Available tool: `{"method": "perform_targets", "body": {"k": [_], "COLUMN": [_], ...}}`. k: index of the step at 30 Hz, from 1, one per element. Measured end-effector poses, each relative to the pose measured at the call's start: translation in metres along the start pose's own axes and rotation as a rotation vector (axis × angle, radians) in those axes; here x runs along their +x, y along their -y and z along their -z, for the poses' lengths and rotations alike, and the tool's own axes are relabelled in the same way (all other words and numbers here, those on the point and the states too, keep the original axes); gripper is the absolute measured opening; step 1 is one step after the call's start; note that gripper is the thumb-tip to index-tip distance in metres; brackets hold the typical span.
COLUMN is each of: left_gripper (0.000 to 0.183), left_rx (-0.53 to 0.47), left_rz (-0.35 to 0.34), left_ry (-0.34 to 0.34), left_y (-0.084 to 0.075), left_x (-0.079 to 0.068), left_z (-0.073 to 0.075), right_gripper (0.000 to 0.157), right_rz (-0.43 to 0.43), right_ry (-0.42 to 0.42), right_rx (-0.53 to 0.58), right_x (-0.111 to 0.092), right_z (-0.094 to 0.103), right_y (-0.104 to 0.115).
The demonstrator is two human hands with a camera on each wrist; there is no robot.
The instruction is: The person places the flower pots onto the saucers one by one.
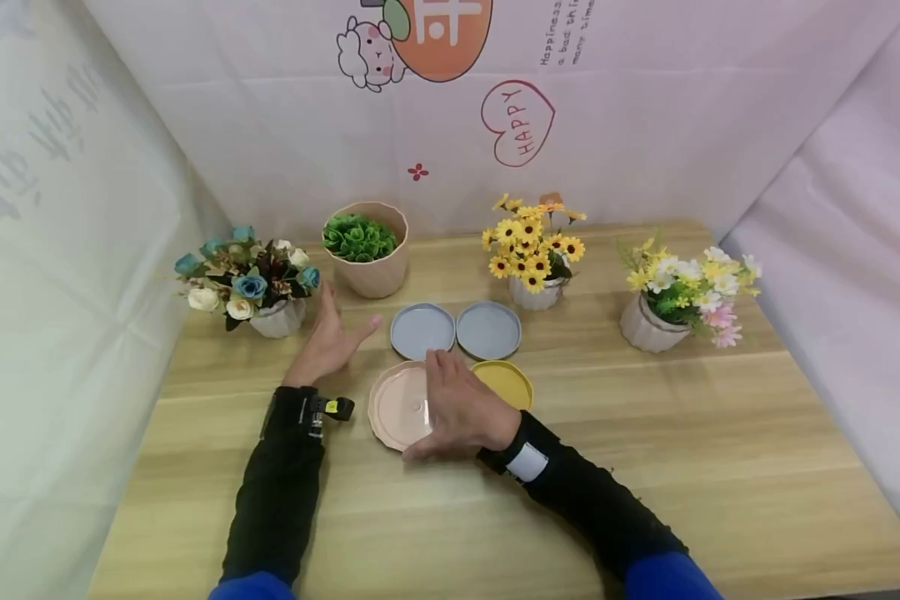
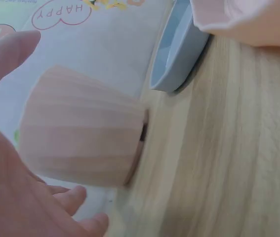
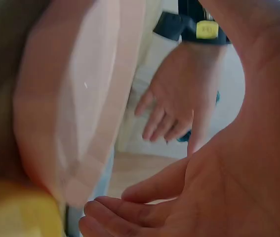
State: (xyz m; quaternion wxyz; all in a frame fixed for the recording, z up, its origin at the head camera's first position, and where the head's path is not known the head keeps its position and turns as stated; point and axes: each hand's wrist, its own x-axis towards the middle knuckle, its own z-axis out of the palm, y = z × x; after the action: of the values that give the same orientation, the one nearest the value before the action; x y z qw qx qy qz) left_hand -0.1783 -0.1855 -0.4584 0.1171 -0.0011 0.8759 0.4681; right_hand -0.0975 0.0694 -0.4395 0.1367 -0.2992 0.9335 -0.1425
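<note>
My left hand (image 1: 333, 340) is reaching toward the pink fluted pot (image 1: 375, 271) holding a green leafy plant (image 1: 362, 238). In the left wrist view, thumb and fingers spread apart before the pot (image 2: 83, 128), with no grip on it. Over the right side of a round pink saucer (image 1: 399, 407) hovers my right hand (image 1: 471, 407), thumb toward the near edge and fingers toward the far one. The right wrist view shows its fingers (image 3: 130, 212) loosely extended beside the saucer (image 3: 107, 118), holding nothing. A yellow saucer (image 1: 508, 382) is partly hidden behind that hand.
Two grey-blue saucers (image 1: 423, 332) lie side by side beyond the pink one. Potted blue and white flowers (image 1: 251, 287) stand at the left, yellow flowers (image 1: 528, 250) at the back, and mixed flowers (image 1: 690, 287) at the right. White printed cloth (image 1: 270, 125) hangs behind the wooden table (image 1: 720, 467).
</note>
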Motion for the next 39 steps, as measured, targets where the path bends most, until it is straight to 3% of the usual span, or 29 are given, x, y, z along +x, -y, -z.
{"method": "perform_targets", "body": {"k": [6, 10, 16, 22, 29, 39], "left_gripper": [0.127, 0.131, 0.132, 0.136, 0.13, 0.132], "left_rx": [-0.112, -0.153, -0.248, -0.312, -0.397, -0.357], "left_rz": [0.013, 0.007, -0.111, -0.162, -0.204, -0.218], "left_ry": [-0.022, -0.094, -0.199, -0.263, -0.36, -0.415], "left_y": [0.012, 0.014, 0.016, 0.007, -0.01, 0.001], "left_x": [0.023, 0.035, 0.053, 0.064, 0.073, 0.095], "left_z": [-0.006, -0.006, -0.008, -0.009, -0.009, -0.016], "right_gripper": [0.151, 0.151, 0.143, 0.133, 0.133, 0.137], "right_rz": [0.008, -0.007, -0.026, -0.051, -0.044, -0.069], "right_ry": [-0.007, -0.01, -0.03, -0.031, -0.047, -0.06], "right_rx": [-0.059, -0.081, -0.086, -0.053, -0.028, -0.01], "right_x": [-0.005, -0.006, -0.006, -0.001, 0.005, 0.006], "right_z": [-0.016, -0.019, -0.023, -0.025, -0.023, -0.017], "right_y": [0.006, 0.01, 0.013, 0.011, 0.006, -0.003]}}
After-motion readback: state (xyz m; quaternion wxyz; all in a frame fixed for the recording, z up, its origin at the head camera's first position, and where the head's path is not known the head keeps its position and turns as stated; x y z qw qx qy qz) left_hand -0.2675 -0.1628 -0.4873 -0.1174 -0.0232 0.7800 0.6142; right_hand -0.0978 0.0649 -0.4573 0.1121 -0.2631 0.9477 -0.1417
